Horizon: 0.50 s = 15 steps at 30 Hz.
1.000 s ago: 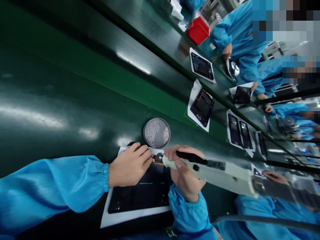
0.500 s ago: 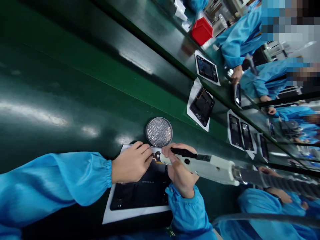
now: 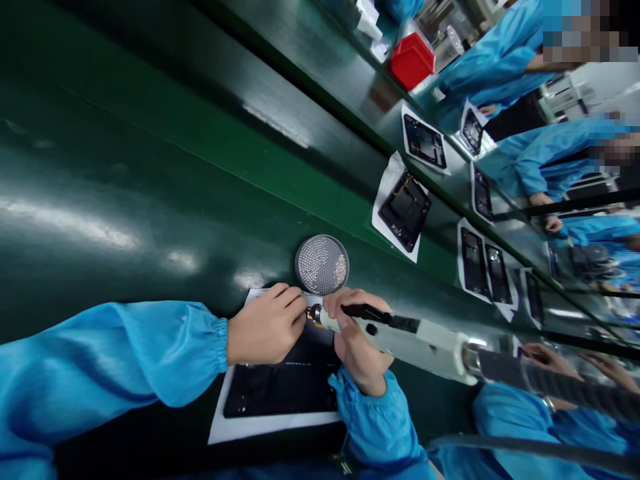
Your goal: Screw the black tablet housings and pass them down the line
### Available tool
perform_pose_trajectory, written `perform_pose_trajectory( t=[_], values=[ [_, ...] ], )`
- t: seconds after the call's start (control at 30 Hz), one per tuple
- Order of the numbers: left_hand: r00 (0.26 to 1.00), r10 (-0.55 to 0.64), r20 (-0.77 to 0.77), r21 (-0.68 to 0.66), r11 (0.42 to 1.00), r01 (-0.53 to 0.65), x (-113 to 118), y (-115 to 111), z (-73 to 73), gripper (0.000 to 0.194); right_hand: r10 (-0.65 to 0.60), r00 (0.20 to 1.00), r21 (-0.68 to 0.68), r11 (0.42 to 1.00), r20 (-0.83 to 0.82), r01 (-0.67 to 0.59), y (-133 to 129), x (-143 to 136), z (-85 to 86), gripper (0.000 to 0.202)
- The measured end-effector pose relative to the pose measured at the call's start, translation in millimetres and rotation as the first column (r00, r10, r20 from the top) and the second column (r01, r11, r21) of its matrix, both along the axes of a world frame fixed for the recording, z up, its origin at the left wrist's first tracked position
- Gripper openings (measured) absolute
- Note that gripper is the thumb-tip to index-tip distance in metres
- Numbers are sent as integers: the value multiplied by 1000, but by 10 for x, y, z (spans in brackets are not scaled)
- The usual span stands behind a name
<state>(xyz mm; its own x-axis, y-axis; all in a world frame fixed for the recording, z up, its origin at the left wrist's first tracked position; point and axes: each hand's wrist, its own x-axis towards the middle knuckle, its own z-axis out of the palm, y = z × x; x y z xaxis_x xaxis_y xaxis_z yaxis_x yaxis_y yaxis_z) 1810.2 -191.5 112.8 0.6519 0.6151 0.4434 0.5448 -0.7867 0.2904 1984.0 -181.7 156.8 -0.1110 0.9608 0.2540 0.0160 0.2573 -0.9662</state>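
My right hand (image 3: 363, 343) is wrapped round the pale body of an electric screwdriver (image 3: 440, 353), its thumb and fingers near the black lever. The screwdriver lies nearly level, its tip pointing left at the upper edge of a black tablet housing (image 3: 280, 393). At that tip my left hand (image 3: 270, 328) rests over the housing with fingers curled together; what they pinch, if anything, is hidden. White sheeting (image 3: 220, 427) lies under the housing. Just above both hands stands a round dimpled metal dish (image 3: 320, 260) with small bright pieces at its right side.
A dark ribbed hose (image 3: 545, 377) runs right from the screwdriver. Further along the green bench (image 3: 200, 220) lie other tablet housings (image 3: 405, 212) on white sheets. A red bin (image 3: 413, 61) stands on the far side. Co-workers in blue sleeves (image 3: 515, 433) sit at right.
My hands and the screwdriver stay almost in place at the housing's upper edge. Across the bench, a co-worker's hand has drawn back from a housing. The view has shifted slightly.
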Motion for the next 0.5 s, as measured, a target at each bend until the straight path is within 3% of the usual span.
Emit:
perform_pose_trajectory(
  t=[0.13, 0.27, 0.4, 0.5],
  values=[
    [999, 37, 26, -37, 999, -36, -14, -2, -44, 22, -11, 999, 6, 1000, -48, 11, -9, -22, -83, 13],
    [995, 103, 3, -102, 989, -102, -27, 30, -49, 24, -125, 992, -40, 991, -7, 125, 37, 20, -73, 14],
    [974, 172, -150, -200, 959, -200, -22, 75, 2, 23, -319, 936, -39, 948, -150, 316, 189, 176, 200, 20],
    [946, 207, -249, -193, 947, -258, -10, 128, 10, 20, -403, 872, -4, 908, -278, 419, 295, 366, 434, 22]
  ],
)
